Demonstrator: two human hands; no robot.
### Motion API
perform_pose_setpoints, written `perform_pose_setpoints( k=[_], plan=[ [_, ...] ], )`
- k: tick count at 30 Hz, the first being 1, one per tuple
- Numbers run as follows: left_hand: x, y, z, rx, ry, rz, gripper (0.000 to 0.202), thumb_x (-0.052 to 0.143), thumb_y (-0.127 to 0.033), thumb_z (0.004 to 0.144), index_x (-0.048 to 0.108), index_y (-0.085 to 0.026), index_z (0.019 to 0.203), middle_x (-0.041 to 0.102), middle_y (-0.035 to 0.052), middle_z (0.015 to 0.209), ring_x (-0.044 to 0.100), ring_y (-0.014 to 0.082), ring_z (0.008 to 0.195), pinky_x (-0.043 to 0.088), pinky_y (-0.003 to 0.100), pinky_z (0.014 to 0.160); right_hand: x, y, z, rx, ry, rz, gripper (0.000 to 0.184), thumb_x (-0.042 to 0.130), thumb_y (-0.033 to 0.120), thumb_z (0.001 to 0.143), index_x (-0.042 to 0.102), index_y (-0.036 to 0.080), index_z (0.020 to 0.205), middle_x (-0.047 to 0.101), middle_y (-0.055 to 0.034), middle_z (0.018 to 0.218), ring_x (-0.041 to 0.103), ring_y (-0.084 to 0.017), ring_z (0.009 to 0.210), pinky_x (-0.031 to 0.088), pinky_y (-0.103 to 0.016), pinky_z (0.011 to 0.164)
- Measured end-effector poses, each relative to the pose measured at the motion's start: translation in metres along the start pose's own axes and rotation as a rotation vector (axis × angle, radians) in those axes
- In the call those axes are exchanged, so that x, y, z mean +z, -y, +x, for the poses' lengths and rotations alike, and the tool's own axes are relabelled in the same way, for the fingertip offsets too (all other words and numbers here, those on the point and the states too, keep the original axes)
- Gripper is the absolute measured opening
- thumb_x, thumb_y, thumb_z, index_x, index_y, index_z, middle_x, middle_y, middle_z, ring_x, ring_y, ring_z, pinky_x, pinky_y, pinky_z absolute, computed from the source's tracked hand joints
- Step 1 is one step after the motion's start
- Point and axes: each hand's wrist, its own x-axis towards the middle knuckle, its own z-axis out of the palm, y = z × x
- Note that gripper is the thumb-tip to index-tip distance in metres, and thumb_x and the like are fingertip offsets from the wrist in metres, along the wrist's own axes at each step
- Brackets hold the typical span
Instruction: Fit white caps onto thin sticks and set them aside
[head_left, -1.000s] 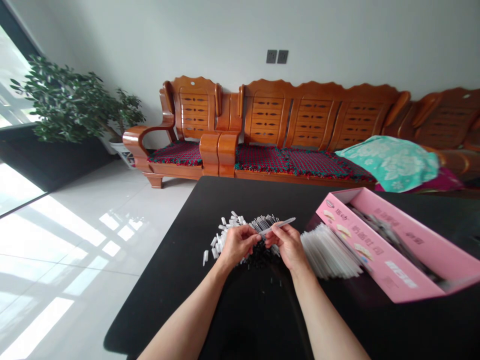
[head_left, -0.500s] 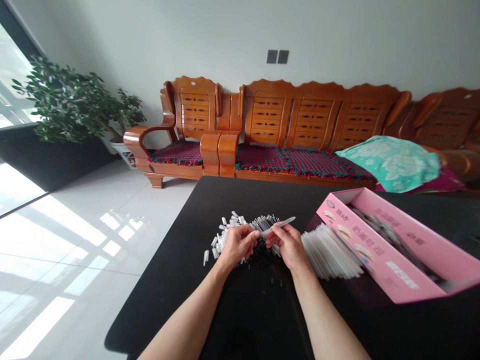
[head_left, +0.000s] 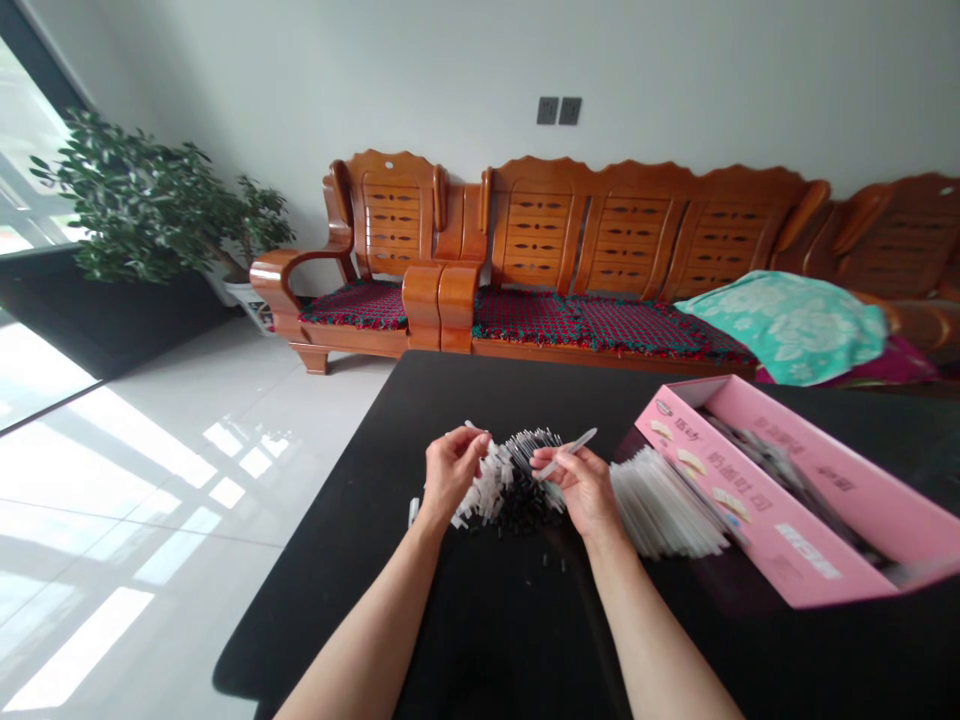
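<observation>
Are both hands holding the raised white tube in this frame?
No, only the right hand holds the raised white tube; the left hand is apart from it, by the small white pieces.

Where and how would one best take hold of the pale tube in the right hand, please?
Probably pinch its far end across the width, coming from the far side: the slim, straight pale tube slants away to the right, past the right hand, leaving that end free.

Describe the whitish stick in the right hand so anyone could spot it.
Over the black table, left of the pink box, is the right hand. It holds a slim whitish stick. Unlike the pile of similar sticks beside that hand, this one is held up.
</observation>
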Motion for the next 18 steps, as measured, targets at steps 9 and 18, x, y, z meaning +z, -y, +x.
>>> perform_pose_setpoints(
  k=[9,18],
  plan=[
    [-0.042,0.014,0.022,0.007,-0.178,0.333,0.027,0.067,-0.043,0.077,0.075,-0.018,0.080,0.063,0.0002,0.057,0.055,0.0127,0.052,0.040,0.021,0.050,0.006,0.006,-0.003,0.019,0.058,-0.091,0.016,0.070,0.033,0.079,0.068,0.018,0.078,0.073,-0.0044,0.074,0.059,-0.012,0.045,0.049,-0.025,0.043],
    [-0.037,-0.002,0.015,0.255,0.316,0.551,0.049,0.080,-0.050,0.065,0.074,-0.025,0.107,0.065,0.0037,0.094,0.051,0.0115,0.062,0.042,0.024,0.062,0.002,0.004,-0.002,0.023,0.066,-0.089,0.017,0.068,0.034,0.081,0.069,0.017,0.082,0.070,-0.0029,0.065,0.057,-0.013,0.043,0.044,-0.024,0.040]
  ],
)
